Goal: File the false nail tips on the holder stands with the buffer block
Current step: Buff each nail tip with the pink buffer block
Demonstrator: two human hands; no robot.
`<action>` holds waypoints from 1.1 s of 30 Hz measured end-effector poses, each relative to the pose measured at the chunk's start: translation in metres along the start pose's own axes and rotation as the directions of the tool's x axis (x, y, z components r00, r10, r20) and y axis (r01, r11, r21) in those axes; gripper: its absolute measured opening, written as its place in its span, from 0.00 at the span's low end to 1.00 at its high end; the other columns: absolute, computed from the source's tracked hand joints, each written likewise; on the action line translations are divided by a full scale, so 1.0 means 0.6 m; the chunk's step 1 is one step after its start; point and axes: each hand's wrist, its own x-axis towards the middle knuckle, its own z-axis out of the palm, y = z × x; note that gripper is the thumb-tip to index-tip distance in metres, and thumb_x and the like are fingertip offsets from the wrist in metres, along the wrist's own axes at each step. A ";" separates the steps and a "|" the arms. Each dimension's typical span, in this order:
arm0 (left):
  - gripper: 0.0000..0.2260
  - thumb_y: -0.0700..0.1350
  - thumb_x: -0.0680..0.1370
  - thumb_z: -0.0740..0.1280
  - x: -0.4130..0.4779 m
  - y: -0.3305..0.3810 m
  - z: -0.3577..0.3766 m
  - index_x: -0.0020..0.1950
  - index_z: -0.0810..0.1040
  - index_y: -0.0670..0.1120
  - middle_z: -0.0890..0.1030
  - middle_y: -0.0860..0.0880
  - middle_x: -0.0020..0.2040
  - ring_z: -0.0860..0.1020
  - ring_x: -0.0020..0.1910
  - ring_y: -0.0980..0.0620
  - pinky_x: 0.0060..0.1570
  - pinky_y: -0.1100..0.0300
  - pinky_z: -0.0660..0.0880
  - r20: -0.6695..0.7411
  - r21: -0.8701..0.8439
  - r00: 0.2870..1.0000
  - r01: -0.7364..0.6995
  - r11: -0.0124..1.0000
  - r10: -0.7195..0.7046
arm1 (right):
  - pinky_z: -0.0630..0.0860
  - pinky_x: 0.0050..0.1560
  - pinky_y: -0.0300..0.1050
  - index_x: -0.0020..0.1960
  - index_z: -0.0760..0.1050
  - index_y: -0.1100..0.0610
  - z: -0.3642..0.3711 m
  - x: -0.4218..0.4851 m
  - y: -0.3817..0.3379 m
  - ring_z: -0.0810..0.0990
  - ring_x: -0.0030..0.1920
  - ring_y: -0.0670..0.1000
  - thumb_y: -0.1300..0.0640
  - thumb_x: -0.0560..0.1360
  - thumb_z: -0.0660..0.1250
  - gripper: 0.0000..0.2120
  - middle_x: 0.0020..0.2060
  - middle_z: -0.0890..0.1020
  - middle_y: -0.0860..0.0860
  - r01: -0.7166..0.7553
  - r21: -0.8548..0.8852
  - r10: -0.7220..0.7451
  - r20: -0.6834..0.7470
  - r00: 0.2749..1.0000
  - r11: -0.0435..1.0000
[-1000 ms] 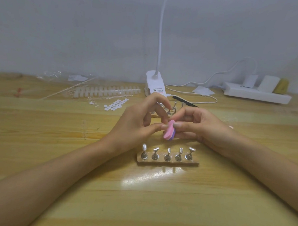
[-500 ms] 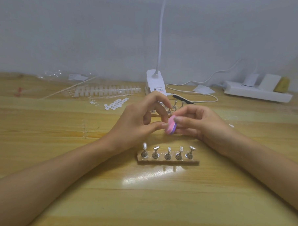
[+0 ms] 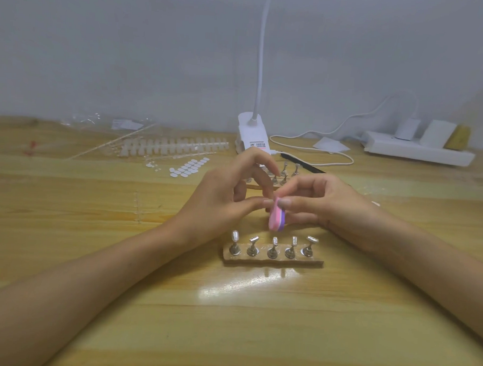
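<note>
Pink-and-purple buffer block (image 3: 275,217), clamped by the fingers of my right hand (image 3: 325,203); my left hand (image 3: 220,201) thumb touches it, whether its curled fingers hold anything I cannot tell.

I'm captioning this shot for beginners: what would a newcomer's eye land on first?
The pink and purple buffer block draws the eye at centre, gripped by the right hand, with the left hand touching its top end. Just nearer the camera, five metal holder stands line a small base on the wooden table.
</note>
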 end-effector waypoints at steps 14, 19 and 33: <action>0.15 0.37 0.74 0.74 -0.001 0.000 0.001 0.57 0.74 0.45 0.83 0.52 0.41 0.59 0.25 0.57 0.30 0.70 0.60 0.035 -0.043 0.999 -0.012 0.999 0.014 | 0.82 0.50 0.42 0.47 0.82 0.62 -0.010 0.003 -0.002 0.85 0.48 0.54 0.59 0.69 0.73 0.09 0.46 0.85 0.58 -0.012 0.065 0.016 -0.063 0.998 0.998; 0.15 0.36 0.74 0.73 0.002 -0.004 -0.003 0.56 0.74 0.45 0.82 0.52 0.40 0.60 0.24 0.57 0.29 0.69 0.60 -0.013 -0.060 1.000 0.013 0.998 -0.014 | 0.83 0.52 0.47 0.50 0.80 0.64 -0.010 0.002 -0.003 0.85 0.49 0.57 0.59 0.70 0.73 0.12 0.46 0.84 0.60 -0.017 0.046 0.019 -0.052 0.998 0.999; 0.16 0.36 0.74 0.74 0.002 -0.007 -0.002 0.56 0.73 0.47 0.83 0.52 0.41 0.60 0.24 0.57 0.29 0.69 0.60 -0.003 -0.072 1.000 0.022 0.997 -0.022 | 0.81 0.45 0.39 0.50 0.78 0.63 -0.005 0.002 0.002 0.86 0.46 0.55 0.61 0.70 0.71 0.09 0.45 0.86 0.58 0.063 0.133 -0.045 -0.141 0.989 0.989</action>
